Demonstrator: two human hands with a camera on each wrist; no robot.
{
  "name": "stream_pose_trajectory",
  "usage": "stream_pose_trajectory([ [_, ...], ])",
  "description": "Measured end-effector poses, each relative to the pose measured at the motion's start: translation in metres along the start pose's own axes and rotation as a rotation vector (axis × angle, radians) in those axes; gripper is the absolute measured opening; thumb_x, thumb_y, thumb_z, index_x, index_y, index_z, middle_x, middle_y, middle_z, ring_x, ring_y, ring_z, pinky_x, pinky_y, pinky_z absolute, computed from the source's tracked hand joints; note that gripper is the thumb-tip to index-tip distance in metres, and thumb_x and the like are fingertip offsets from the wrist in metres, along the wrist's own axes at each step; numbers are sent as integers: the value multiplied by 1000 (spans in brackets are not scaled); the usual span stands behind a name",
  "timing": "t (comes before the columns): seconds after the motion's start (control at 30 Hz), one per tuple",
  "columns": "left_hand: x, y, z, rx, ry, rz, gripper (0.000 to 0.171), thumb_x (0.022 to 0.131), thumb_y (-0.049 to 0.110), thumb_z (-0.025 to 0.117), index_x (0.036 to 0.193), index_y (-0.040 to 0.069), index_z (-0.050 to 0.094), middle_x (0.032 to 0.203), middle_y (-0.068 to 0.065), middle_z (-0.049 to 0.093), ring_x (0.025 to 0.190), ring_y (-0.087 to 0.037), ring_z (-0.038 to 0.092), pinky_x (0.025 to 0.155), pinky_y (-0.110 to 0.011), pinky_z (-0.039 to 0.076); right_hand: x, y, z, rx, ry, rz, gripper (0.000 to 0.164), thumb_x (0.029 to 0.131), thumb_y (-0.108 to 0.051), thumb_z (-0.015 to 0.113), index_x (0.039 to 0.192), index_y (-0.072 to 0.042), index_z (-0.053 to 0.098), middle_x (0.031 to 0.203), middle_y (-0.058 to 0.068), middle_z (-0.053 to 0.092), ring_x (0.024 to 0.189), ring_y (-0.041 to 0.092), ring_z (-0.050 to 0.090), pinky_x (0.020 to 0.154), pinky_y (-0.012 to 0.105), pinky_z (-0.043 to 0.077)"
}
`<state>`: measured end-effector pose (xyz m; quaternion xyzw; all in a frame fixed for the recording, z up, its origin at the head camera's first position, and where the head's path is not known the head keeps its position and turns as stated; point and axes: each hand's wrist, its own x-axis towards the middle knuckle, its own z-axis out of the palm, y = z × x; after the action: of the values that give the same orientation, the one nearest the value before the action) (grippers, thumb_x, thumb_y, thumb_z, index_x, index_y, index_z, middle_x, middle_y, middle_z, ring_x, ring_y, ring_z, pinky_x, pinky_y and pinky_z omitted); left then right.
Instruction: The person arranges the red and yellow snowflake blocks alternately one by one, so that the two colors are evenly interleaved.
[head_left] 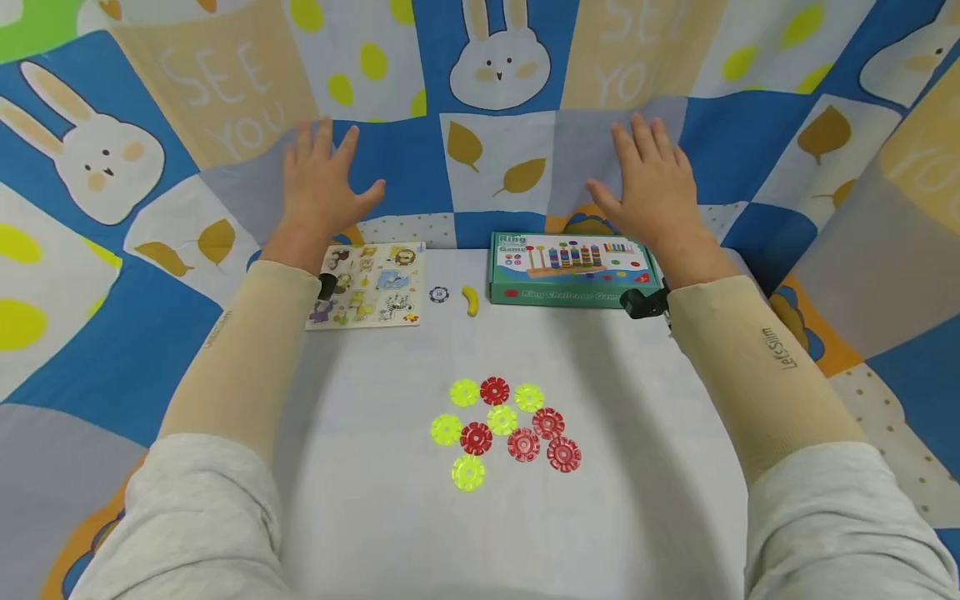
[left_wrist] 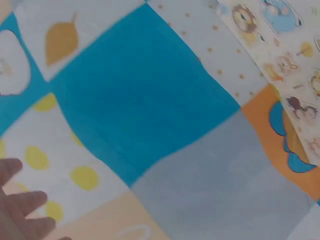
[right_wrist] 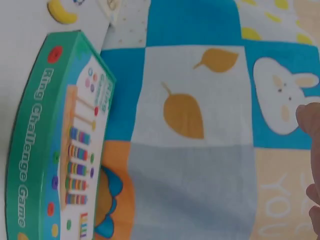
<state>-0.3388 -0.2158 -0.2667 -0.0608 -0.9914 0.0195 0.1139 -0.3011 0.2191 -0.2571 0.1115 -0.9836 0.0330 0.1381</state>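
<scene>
Both hands are raised in front of the patterned cloth, fingers spread and holding nothing. My left hand [head_left: 318,187] is above the animal puzzle board [head_left: 367,286]; its fingertips show at the lower left of the left wrist view. Over the green Ring Challenge Game box [head_left: 573,271] is my right hand [head_left: 652,183], partly seen at the right edge of the right wrist view. Between board and box lie a dark-rimmed chip [head_left: 438,294] and a small yellow banana [head_left: 470,301]. Nearer on the white table are several yellow-green discs [head_left: 468,472] and several red discs [head_left: 564,454], loosely grouped.
The patterned cloth [head_left: 495,158] with rabbits and leaves rises behind the white table [head_left: 375,500] and along both sides. A black wrist device [head_left: 645,303] sits by the right sleeve, close to the box's right end.
</scene>
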Motion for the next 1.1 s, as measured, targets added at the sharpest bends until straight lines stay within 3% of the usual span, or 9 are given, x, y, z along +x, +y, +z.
stream_pose_trajectory([
  [0.1,-14,7,-2,-31,39,18,87,87,69,30,152,22,-4,155,-14,-13,138,-33,-22,109,-57,1,-11,-8,0,63,49,-30,80,93,-58,37,153,-17,3,157,4,-4,142,25,-10,111,54,4],
  [0.3,-51,14,-6,-95,94,-17,87,87,67,35,152,21,0,156,-12,-9,140,-35,-16,109,-58,-2,-34,-25,2,114,136,-139,74,95,-51,42,152,-14,14,157,7,7,143,26,-1,111,53,10],
  [0.47,-86,18,-5,-205,231,2,84,87,59,47,152,19,14,157,-10,3,142,-35,-4,111,-54,4,-58,-34,3,162,155,-195,73,94,-48,47,152,-15,18,157,5,11,143,26,3,110,54,12],
  [0.6,-112,22,2,-333,382,58,79,85,50,57,150,20,27,156,-7,14,142,-32,3,111,-54,8,-82,-39,4,185,187,-214,73,92,-47,53,150,-15,24,155,6,19,143,26,8,110,53,14],
  [0.7,-130,26,10,-403,452,83,76,83,45,63,148,20,32,154,-7,22,142,-29,5,110,-55,11,-100,-43,5,221,223,-249,72,90,-45,57,149,-14,29,153,6,26,142,26,13,110,51,17],
  [0.83,-153,33,17,-445,472,91,75,81,41,65,146,19,36,152,-6,27,142,-27,7,106,-60,17,-120,-49,8,287,234,-258,72,88,-42,62,148,-15,32,152,3,28,141,24,16,109,51,20],
  [1.1,-190,54,33,-530,484,144,71,78,34,68,142,14,44,148,-6,35,141,-27,17,108,-53,21,-154,-60,22,385,248,-221,73,84,-36,68,147,-17,35,150,-1,32,140,22,21,107,51,25],
])
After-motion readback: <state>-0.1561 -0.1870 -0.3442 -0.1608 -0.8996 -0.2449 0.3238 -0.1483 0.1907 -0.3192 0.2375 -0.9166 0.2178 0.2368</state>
